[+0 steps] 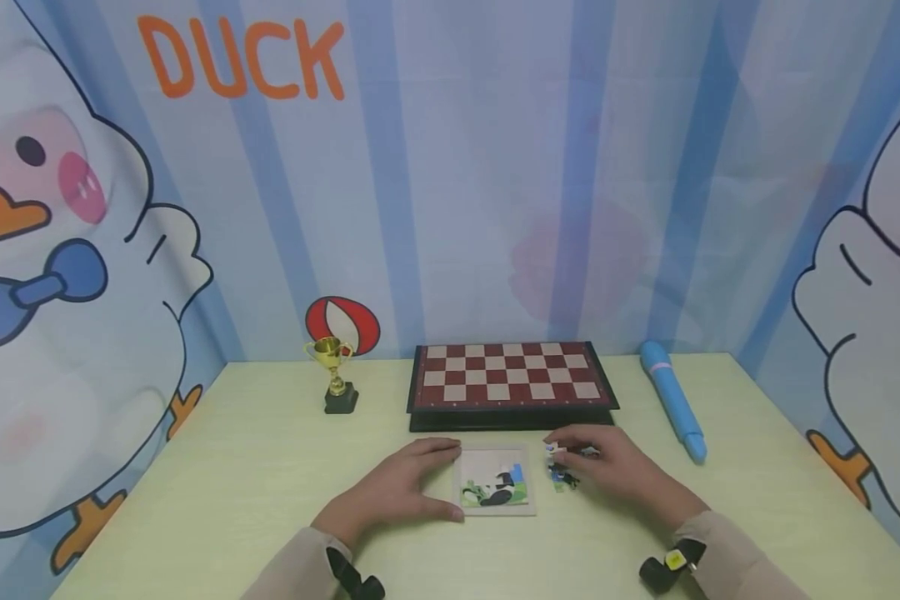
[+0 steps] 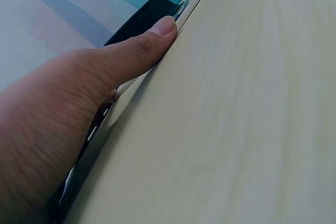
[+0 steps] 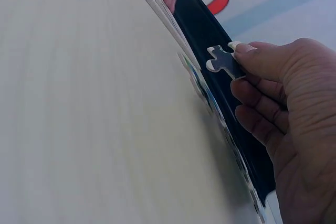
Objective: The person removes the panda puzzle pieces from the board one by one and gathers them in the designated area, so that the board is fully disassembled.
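My right hand (image 1: pixel 607 462) pinches a jigsaw puzzle piece (image 3: pixel 226 62) between thumb and fingers, raised just above the table. Below that hand lie several loose puzzle pieces (image 1: pixel 562 478), partly hidden by it. To their left is a square puzzle tray (image 1: pixel 532 483) with a pale frame. A partly filled picture (image 1: pixel 498 492) with black, white, green and blue parts shows in its lower area; the upper part is bare. My left hand (image 1: pixel 401 483) rests at the tray's left side, thumb near the bottom corner and fingers near the top one, both fairly straight.
Behind the tray stands a folded chessboard (image 1: pixel 512 379) with a black case. A small gold trophy (image 1: pixel 335 379) is at the back left, and a blue cylindrical pen-like object (image 1: pixel 675 404) lies at the right. A duck-printed curtain (image 1: pixel 465 167) hangs behind the table.
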Motion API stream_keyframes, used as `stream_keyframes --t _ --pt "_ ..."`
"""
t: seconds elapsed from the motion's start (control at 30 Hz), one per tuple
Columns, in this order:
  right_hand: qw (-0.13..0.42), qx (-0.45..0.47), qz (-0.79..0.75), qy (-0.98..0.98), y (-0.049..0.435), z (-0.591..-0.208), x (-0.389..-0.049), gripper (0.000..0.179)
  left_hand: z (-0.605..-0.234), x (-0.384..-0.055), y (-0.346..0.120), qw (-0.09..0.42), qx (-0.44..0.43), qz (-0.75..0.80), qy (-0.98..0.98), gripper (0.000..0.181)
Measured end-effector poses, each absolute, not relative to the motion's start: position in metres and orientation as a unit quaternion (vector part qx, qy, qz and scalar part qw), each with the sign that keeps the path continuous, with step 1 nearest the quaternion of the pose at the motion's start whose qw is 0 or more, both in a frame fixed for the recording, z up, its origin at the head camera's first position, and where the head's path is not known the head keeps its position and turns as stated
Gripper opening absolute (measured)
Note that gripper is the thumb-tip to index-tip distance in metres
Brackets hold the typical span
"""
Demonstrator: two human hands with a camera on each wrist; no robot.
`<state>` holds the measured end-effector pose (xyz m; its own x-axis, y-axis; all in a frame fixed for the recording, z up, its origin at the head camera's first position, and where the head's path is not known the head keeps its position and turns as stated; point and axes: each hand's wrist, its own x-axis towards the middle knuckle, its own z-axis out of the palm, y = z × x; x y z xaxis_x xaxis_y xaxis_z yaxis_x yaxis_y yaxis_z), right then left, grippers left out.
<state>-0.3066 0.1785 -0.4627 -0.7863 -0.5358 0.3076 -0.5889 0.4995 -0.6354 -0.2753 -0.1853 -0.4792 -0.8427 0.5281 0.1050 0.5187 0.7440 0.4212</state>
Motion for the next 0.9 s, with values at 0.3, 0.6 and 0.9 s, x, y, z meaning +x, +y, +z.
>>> stream_keyframes --t 0.3,0.6,0.9 --pt "0.059 0.315 0.361 -0.876 0.218 -0.465 -0.304 0.020 -0.478 -0.274 -0.182 0.011 0.281 0.221 0.934 0.101" --pt "0.036 0.315 0.349 -0.882 0.234 -0.463 -0.298 0.023 -0.473 -0.271 -0.182 0.016 0.278 0.221 0.935 0.099" --pt "0.067 0.352 0.304 -0.883 0.232 -0.460 -0.297 0.021 -0.473 -0.270 -0.182 0.020 0.272 0.224 0.936 0.099"
